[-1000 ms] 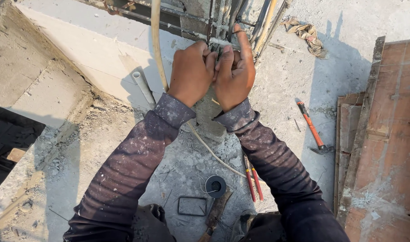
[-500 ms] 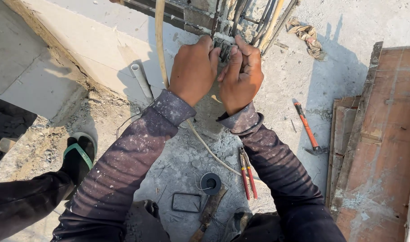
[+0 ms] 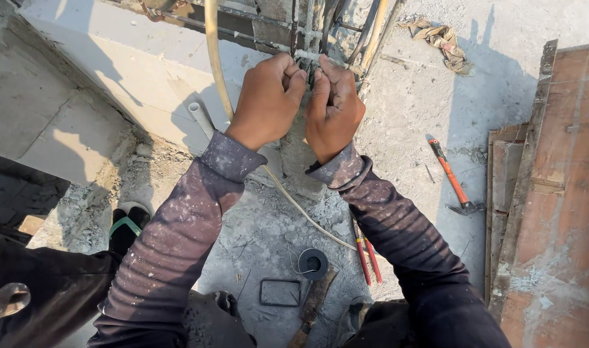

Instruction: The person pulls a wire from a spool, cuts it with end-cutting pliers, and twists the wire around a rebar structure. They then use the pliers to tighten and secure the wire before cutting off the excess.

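My left hand and my right hand are side by side, both closed on thin tie wire at a bundle of steel rebars and conduits standing out of the concrete. The fingertips pinch the wire where a horizontal bar crosses the upright ones; the wire itself is mostly hidden by the fingers. A cream hose runs up just left of my left hand. Both arms wear dark, dusty sleeves.
On the concrete lie a red-handled hammer, red-handled pliers, a coil of black wire, a bent wire rectangle and a white pipe stub. Wooden formwork boards lie at right, a rag at top, a sandal at left.
The view has shifted slightly down and right. My hands stay at the same rebar joint, with the fingers now pinched closer together at the wire.
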